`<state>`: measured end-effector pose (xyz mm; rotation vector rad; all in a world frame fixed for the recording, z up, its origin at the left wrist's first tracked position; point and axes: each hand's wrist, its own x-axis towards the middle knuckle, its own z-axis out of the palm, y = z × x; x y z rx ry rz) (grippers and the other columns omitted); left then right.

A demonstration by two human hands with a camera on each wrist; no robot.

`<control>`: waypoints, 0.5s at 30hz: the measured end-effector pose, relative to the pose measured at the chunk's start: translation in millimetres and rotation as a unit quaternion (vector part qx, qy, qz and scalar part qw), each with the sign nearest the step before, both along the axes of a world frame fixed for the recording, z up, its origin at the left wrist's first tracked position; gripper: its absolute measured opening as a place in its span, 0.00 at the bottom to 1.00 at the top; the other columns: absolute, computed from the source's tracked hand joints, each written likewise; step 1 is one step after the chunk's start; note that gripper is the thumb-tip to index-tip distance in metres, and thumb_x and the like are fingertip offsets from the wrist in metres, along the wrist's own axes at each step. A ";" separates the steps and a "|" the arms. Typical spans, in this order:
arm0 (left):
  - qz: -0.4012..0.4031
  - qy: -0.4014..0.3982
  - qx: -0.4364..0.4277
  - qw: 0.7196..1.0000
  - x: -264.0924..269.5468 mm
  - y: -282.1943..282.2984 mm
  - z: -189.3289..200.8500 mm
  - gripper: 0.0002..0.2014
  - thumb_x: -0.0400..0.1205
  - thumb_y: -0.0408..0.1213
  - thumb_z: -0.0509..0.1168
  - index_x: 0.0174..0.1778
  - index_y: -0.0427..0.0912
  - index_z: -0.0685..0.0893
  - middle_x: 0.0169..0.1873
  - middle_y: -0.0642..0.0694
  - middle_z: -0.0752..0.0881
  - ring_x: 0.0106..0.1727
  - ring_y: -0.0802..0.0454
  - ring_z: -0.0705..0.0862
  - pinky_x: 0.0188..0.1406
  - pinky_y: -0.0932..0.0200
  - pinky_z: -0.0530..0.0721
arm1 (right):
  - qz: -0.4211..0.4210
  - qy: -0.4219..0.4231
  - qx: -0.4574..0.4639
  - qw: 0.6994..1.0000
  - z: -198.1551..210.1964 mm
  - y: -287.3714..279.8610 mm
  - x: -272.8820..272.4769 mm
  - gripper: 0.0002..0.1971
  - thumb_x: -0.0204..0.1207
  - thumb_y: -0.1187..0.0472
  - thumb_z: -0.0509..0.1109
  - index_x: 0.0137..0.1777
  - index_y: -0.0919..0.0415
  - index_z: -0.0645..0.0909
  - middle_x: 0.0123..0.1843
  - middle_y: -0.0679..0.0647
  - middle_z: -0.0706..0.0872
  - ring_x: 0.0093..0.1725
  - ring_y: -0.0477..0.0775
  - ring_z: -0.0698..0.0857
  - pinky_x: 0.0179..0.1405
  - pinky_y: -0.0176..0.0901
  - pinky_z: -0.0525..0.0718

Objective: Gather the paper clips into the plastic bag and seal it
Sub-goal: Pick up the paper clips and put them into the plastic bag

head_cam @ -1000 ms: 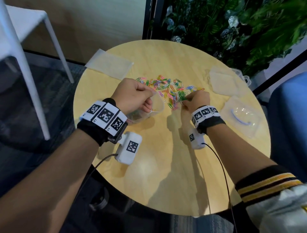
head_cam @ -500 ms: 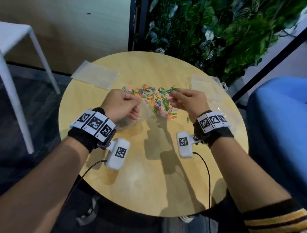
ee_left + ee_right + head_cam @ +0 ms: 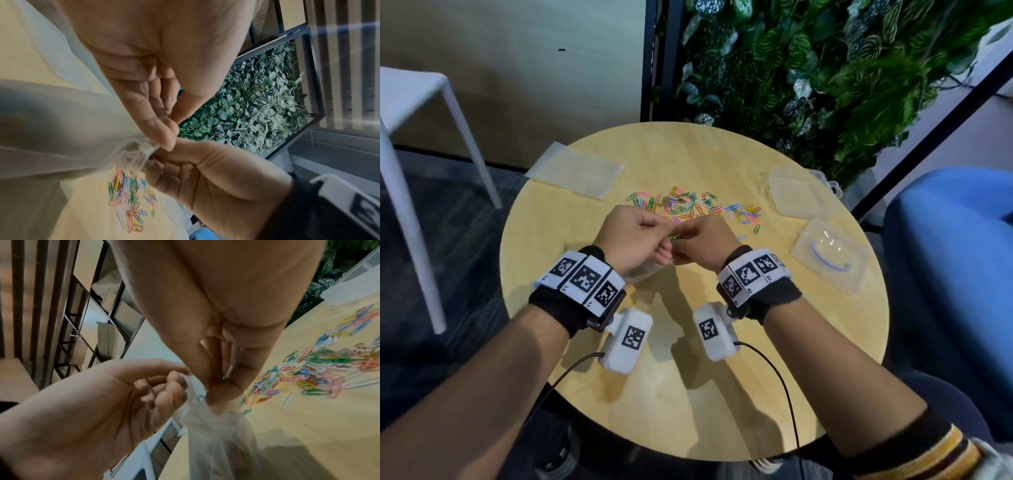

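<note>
Many coloured paper clips [image 3: 690, 205] lie in a loose pile at the far middle of the round wooden table [image 3: 688, 394]. My left hand [image 3: 666, 236] pinches the rim of a clear plastic bag [image 3: 642, 274], which hangs below it over the table. In the left wrist view the thumb and fingers of the left hand [image 3: 171, 129] meet on the crumpled bag rim [image 3: 144, 147]. My right hand [image 3: 683, 241] touches the left one and grips a few paper clips [image 3: 223, 378] at the bag mouth [image 3: 193, 386]. How much the bag holds is hidden.
A flat empty plastic bag [image 3: 575, 173] lies at the table's back left. Clear plastic boxes [image 3: 796, 195] and a clear packet [image 3: 828, 260] sit at the right. A white chair [image 3: 414, 102] stands left, a blue seat [image 3: 955, 240] right, a plant wall [image 3: 825, 68] behind.
My right hand has left the pile and come left to the bag mouth with clips in its fingers. The left hand keeps its hold on the bag.
</note>
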<state>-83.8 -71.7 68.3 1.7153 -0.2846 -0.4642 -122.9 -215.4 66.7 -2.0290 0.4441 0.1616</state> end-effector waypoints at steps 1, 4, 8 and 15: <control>0.002 -0.002 0.000 1.000 0.2 -0.9 0.3 0.05 0.83 0.29 0.69 0.48 0.34 0.90 0.29 0.36 0.88 0.27 0.45 0.88 0.30 0.57 0.91 | -0.003 0.006 0.009 1.000 2.1 1.9 2.1 0.10 0.70 0.71 0.75 0.52 0.65 0.89 0.34 0.61 0.90 0.36 0.57 0.92 0.47 0.52 0.92; 0.008 0.008 -0.010 1.000 3.0 0.0 3.2 0.05 0.82 0.30 0.69 0.48 0.34 0.91 0.27 0.38 0.88 0.25 0.46 0.87 0.27 0.59 0.89 | -0.001 0.025 0.001 1.000 8.2 5.7 4.4 0.10 0.70 0.69 0.77 0.52 0.66 0.89 0.32 0.62 0.90 0.35 0.58 0.92 0.43 0.50 0.92; -0.010 0.018 -0.026 0.999 -1.7 -0.5 6.5 0.04 0.82 0.28 0.69 0.47 0.34 0.90 0.25 0.39 0.87 0.24 0.48 0.87 0.26 0.61 0.88 | 0.016 0.021 -0.092 0.995 7.7 0.4 4.6 0.06 0.76 0.63 0.74 0.45 0.64 0.91 0.26 0.54 0.88 0.20 0.46 0.86 0.25 0.34 0.86; -0.011 0.013 -0.016 1.000 4.8 2.9 2.7 0.06 0.82 0.28 0.68 0.47 0.39 0.91 0.28 0.38 0.88 0.27 0.46 0.88 0.32 0.56 0.91 | -0.008 0.055 0.056 0.997 6.7 2.4 8.0 0.17 0.75 0.78 0.64 0.61 0.69 0.86 0.43 0.64 0.89 0.34 0.56 0.90 0.47 0.51 0.92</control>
